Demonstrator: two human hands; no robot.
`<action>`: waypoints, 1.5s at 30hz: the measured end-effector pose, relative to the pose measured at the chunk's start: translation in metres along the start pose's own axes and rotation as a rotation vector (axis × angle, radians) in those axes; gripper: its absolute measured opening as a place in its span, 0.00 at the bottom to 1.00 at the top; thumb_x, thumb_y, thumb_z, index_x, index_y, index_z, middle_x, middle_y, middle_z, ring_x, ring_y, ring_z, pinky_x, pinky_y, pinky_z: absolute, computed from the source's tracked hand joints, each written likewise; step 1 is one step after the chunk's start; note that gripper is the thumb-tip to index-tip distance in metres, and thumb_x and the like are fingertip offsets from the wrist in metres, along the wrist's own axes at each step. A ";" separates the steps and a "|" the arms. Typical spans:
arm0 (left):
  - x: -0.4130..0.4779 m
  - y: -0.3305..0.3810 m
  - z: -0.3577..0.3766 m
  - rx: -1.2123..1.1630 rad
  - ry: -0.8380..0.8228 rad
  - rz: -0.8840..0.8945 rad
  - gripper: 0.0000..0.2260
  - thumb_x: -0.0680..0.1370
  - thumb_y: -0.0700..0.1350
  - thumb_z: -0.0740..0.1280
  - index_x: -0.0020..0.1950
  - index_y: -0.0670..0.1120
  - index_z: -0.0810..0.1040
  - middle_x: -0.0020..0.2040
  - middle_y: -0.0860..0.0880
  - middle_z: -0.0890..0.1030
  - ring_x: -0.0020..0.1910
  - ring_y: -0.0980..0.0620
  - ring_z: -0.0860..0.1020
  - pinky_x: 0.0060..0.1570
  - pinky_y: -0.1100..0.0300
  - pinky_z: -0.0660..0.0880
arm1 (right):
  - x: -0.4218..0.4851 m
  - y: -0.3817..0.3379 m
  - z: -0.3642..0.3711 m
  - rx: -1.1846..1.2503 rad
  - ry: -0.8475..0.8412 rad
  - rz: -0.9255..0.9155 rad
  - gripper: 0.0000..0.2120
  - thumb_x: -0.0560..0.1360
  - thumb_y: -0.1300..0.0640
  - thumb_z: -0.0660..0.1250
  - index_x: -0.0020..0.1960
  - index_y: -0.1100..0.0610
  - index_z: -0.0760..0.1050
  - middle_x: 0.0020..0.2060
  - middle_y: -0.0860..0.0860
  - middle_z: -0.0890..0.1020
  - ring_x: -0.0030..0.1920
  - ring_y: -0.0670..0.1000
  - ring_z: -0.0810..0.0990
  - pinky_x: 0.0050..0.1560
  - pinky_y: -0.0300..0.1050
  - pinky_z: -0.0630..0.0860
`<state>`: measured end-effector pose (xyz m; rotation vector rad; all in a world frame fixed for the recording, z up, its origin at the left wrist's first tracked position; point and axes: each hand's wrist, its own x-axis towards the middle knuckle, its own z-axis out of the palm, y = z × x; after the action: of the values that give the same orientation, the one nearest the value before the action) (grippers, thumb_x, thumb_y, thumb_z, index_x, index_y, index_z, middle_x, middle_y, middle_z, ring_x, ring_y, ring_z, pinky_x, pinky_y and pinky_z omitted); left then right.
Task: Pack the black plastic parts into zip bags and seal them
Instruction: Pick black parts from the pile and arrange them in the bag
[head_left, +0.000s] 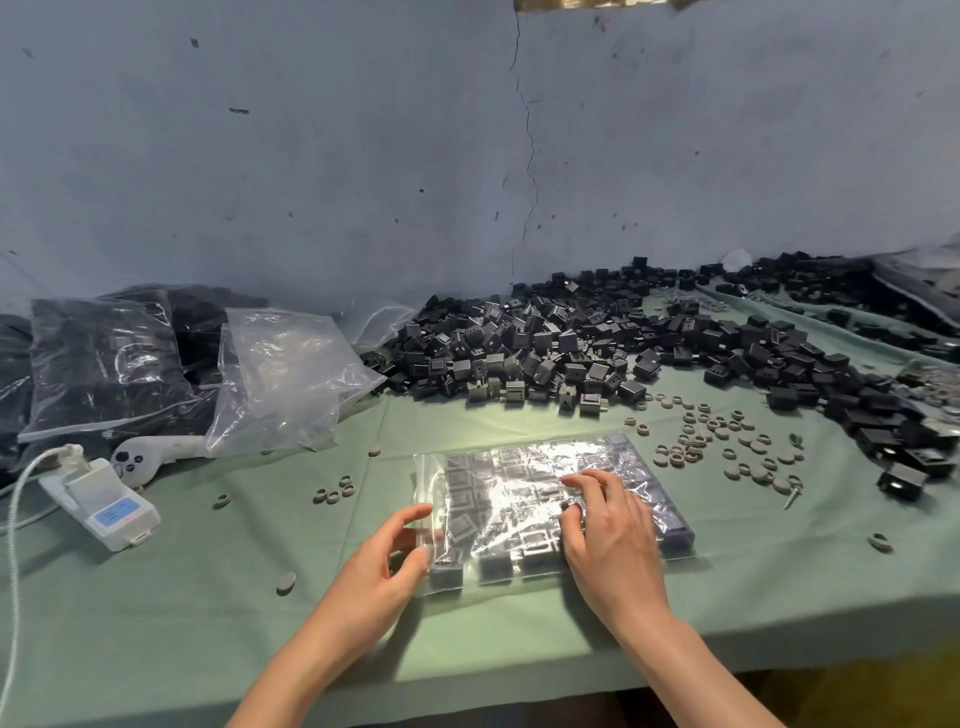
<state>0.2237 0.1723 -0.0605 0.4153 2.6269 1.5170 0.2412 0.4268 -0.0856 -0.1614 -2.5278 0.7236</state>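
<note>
left hand pinches the left edge of the zip bag, right hand presses on top with bent fingers, gripping nothing. bag lies flat on the green worktop, lower centre of the frame, packed with black plastic parts. loose pile sits behind it.

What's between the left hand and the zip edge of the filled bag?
Nothing visible. The left hand pinches the left edge of the clear plastic zip bag packed with black plastic parts; the right hand presses on top. Small grey rings lie apart on the green cloth.
</note>
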 end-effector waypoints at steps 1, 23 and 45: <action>-0.001 -0.001 0.000 0.019 0.033 0.011 0.17 0.81 0.42 0.66 0.65 0.61 0.74 0.54 0.54 0.81 0.56 0.63 0.78 0.55 0.70 0.71 | 0.000 0.000 0.000 0.004 0.001 0.000 0.15 0.80 0.57 0.60 0.66 0.52 0.73 0.61 0.46 0.73 0.62 0.46 0.72 0.70 0.47 0.67; -0.003 -0.006 -0.002 -0.073 0.169 -0.018 0.13 0.82 0.45 0.64 0.64 0.59 0.74 0.49 0.56 0.86 0.52 0.61 0.82 0.57 0.57 0.75 | 0.000 -0.001 0.000 -0.011 -0.006 -0.002 0.15 0.80 0.56 0.60 0.66 0.52 0.73 0.61 0.46 0.73 0.62 0.45 0.72 0.70 0.46 0.66; 0.087 -0.001 -0.018 0.544 0.335 -0.085 0.15 0.84 0.48 0.55 0.67 0.50 0.74 0.50 0.47 0.84 0.52 0.45 0.79 0.54 0.49 0.75 | 0.064 -0.031 -0.015 -0.029 -0.066 -0.053 0.21 0.81 0.52 0.56 0.74 0.49 0.66 0.72 0.48 0.67 0.74 0.48 0.61 0.78 0.52 0.54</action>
<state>0.1360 0.1809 -0.0465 0.0754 3.2602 0.8881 0.1940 0.4231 -0.0310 -0.0814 -2.5957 0.6822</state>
